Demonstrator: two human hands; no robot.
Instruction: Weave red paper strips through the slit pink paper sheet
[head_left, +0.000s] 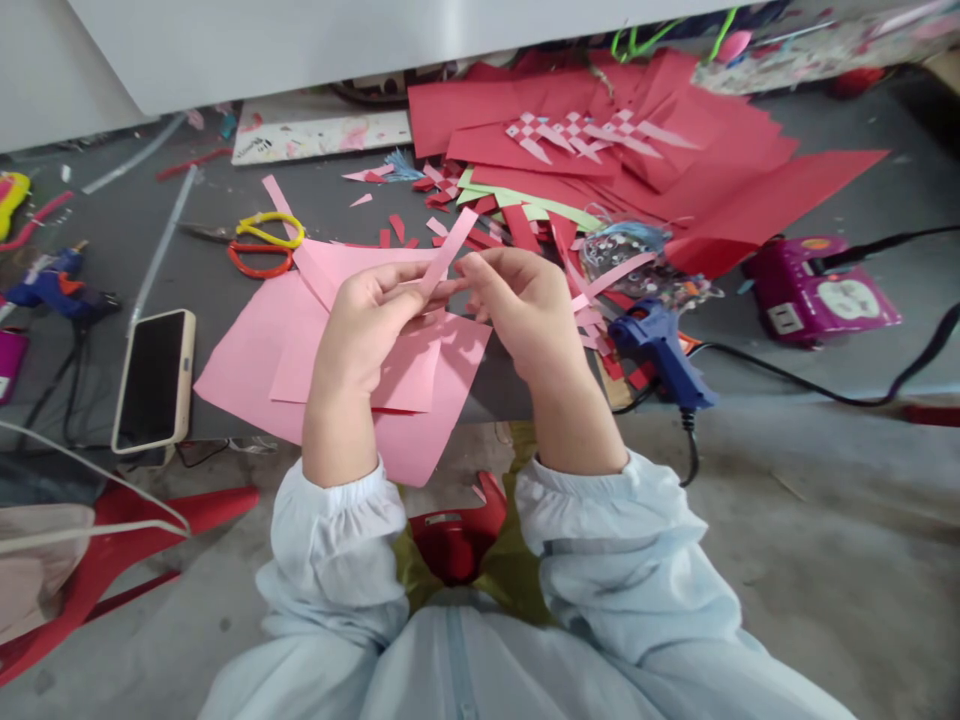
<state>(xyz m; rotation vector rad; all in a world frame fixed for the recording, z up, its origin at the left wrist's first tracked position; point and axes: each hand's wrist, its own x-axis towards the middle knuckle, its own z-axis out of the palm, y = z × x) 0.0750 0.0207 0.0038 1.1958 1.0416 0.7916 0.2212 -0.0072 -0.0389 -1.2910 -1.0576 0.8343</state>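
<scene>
My left hand [369,322] pinches a narrow pink paper strip [452,247] that sticks up and to the right from its fingertips. My right hand [520,305] is curled beside it, its fingers touching the lower end of the same strip. Both hands hover over large pink paper sheets [247,370] lying on the grey tabletop. Light blue sleeves cover both forearms.
Red paper sheets with a woven pink-and-red piece [585,132] pile up behind. A blue glue gun [660,350] lies right of my hands, a purple power strip [821,290] further right. Scissors [259,245] and a phone [154,378] lie left. Another glue gun [56,285] sits far left.
</scene>
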